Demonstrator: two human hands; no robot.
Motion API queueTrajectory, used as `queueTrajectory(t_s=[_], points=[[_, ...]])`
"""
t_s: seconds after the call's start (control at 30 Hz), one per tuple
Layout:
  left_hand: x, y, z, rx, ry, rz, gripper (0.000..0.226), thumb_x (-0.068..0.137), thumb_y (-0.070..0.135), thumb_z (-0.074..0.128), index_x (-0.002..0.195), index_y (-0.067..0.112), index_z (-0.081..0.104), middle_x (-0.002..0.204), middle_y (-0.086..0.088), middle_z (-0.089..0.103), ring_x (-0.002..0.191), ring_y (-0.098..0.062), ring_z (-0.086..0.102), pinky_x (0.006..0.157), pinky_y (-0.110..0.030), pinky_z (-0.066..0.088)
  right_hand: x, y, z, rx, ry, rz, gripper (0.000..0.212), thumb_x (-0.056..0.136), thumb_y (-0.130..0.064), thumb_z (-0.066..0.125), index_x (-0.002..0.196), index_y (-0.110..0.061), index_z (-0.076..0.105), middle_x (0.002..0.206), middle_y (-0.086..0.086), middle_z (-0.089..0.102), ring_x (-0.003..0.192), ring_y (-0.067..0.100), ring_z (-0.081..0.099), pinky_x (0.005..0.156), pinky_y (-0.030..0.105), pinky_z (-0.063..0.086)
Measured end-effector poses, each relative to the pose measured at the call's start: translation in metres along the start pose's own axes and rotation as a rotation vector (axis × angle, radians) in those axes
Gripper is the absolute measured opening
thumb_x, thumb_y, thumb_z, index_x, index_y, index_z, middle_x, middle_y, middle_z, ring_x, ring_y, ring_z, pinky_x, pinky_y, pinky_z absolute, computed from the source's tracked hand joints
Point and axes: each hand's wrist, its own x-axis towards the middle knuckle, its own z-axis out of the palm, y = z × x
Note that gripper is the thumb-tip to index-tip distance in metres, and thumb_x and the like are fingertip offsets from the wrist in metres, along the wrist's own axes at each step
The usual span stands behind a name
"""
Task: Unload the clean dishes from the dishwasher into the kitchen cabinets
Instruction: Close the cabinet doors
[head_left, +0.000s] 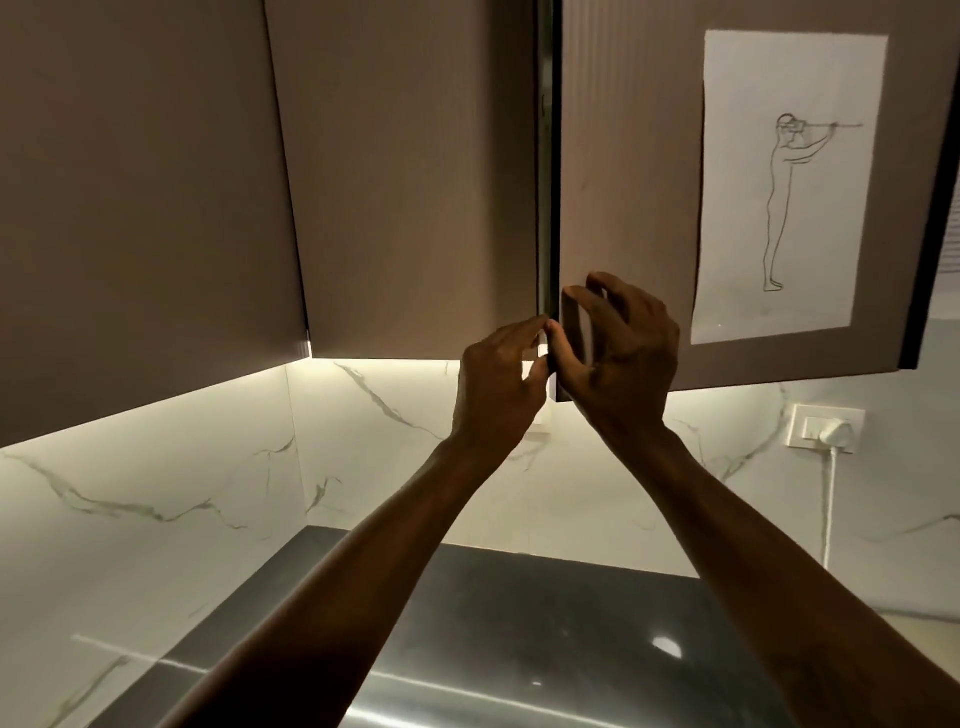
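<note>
head view. upper cabinet, two flat matte brown doors meeting at vertical seam. right door (634, 182) ajar, its free edge upright (long axis vertical), lower corner lying between both hands. right hand (623, 353) nearer: fingers curled round that edge. left hand (493, 395) just left of seam, fingertips bunched at gap; whether hooked on left door (415, 182), cannot tell. no dishes in view, dishwasher out of frame. likely next: swing right door outward. paper sketch (789, 182) on right door; veined marble wall (156, 493); glossy dark counter (519, 623) below.
</note>
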Motion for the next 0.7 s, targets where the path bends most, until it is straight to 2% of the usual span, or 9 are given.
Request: queueTrajectory(t_s=[0.1, 0.23, 0.33, 0.7], points=[[0.007, -0.026, 0.012, 0.125, -0.035, 0.087, 0.055, 0.089, 0.018, 0.076, 0.140, 0.009, 0.057, 0.143, -0.006, 0.058, 0.129, -0.022, 0.058, 0.107, -0.030, 0.044, 0.000, 0.011, 0.023, -0.008, -0.034, -0.012, 0.051, 0.084, -0.043, 0.075, 0.125, -0.015, 0.067, 0.135, 0.009, 0.062, 0.122, 0.031, 0.057, 0.107, 0.048, 0.042], [0.025, -0.059, 0.026, 0.345, -0.115, 0.305, 0.066, 0.094, 0.020, 0.069, 0.151, 0.006, 0.040, 0.158, -0.011, 0.039, 0.147, -0.028, 0.034, 0.120, -0.045, 0.030, -0.003, 0.022, 0.050, -0.067, -0.086, -0.043, 0.048, 0.092, -0.041, 0.065, 0.134, -0.018, 0.061, 0.148, 0.007, 0.052, 0.138, 0.029, 0.045, 0.116, 0.055, 0.029], [0.036, -0.080, 0.037, 0.392, -0.146, 0.355, 0.067, 0.096, 0.023, 0.066, 0.153, 0.006, 0.035, 0.160, -0.013, 0.034, 0.149, -0.029, 0.029, 0.121, -0.045, 0.022, -0.006, 0.031, 0.067, -0.089, -0.097, -0.047, 0.050, 0.094, -0.039, 0.062, 0.138, -0.017, 0.058, 0.151, 0.007, 0.049, 0.142, 0.028, 0.042, 0.119, 0.054, 0.024], [0.056, -0.130, 0.068, 0.458, -0.211, 0.435, 0.062, 0.101, 0.028, 0.054, 0.155, 0.008, 0.031, 0.162, -0.012, 0.029, 0.151, -0.027, 0.025, 0.123, -0.045, 0.012, -0.007, 0.051, 0.110, -0.219, -0.096, -0.063, 0.049, 0.096, -0.040, 0.059, 0.139, -0.015, 0.058, 0.149, 0.008, 0.050, 0.141, 0.030, 0.042, 0.118, 0.055, 0.025]])
